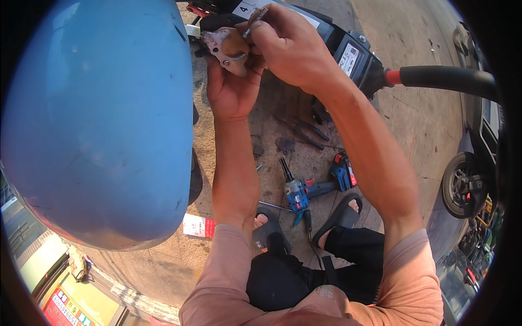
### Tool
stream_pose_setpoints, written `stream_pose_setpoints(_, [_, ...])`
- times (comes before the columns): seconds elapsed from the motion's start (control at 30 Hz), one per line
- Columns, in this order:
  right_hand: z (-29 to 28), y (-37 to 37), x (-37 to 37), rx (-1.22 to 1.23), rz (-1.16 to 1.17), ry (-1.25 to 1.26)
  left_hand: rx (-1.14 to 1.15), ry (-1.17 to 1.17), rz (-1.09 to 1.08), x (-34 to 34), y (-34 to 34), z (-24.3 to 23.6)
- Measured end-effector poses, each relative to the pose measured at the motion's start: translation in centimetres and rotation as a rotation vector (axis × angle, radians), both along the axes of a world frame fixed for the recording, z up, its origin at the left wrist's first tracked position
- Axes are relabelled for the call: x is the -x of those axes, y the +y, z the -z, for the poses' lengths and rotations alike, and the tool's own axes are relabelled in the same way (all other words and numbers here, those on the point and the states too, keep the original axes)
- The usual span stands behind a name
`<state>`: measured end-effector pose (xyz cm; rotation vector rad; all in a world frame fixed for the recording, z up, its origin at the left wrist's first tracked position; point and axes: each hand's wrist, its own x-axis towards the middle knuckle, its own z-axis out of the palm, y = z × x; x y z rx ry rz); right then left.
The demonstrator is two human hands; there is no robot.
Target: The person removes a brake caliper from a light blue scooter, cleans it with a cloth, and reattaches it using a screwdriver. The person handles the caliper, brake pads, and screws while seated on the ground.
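Observation:
Palm up, my left hand [234, 92] is closed around a worn, whitish-grey metal part [231, 64] that looks like a brake caliper. The part has bolt holes and a brownish inner face. My right hand [288, 51] reaches over it from the right, pinching a small metal pin or bolt [254, 24] between thumb and fingers. The pin's lower tip is close to the caliper's upper edge; whether they touch I cannot tell.
A large rounded blue shell [98, 114] fills the left side. Below my hands lie pliers [310, 135], a blue cordless power tool [298, 193] and a red-and-white card [198, 226]. Behind my right hand is a black unit with a thick black tube [440, 76]. A wheel [463, 185] stands far right.

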<state>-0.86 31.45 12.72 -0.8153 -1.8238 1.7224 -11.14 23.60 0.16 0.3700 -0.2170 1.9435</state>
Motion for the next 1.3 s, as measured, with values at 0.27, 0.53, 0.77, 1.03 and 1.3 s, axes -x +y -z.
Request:
stream_pose_setpoints(0.27, [-0.8, -0.3, 0.1, -0.137, 0.043, -0.16, -0.009, 0.233, -0.073, 0.3, 0.2, 0.1])
stream_pose_setpoints(0.53, [-0.7, -0.6, 0.3, -0.283, 0.098, -0.142, 0.13, 0.233, -0.152, -0.1, 0.3, 0.3])
stream_pose_setpoints(0.77, [-0.8, -0.8, 0.2, -0.366, 0.062, -0.148, -0.159, -0.193, 0.101, -0.5, 0.8, 1.3])
stream_pose_setpoints(1.03, [-0.5, -0.8, -0.4, -0.316, 0.07, -0.166, -0.251, -0.276, 0.212, -0.6, 0.5, 0.4])
stream_pose_setpoints(1.3, [0.2, 0.1, -0.8, -0.44, 0.097, -0.226, -0.087, -0.397, 0.101, -0.9, 0.5, -0.3])
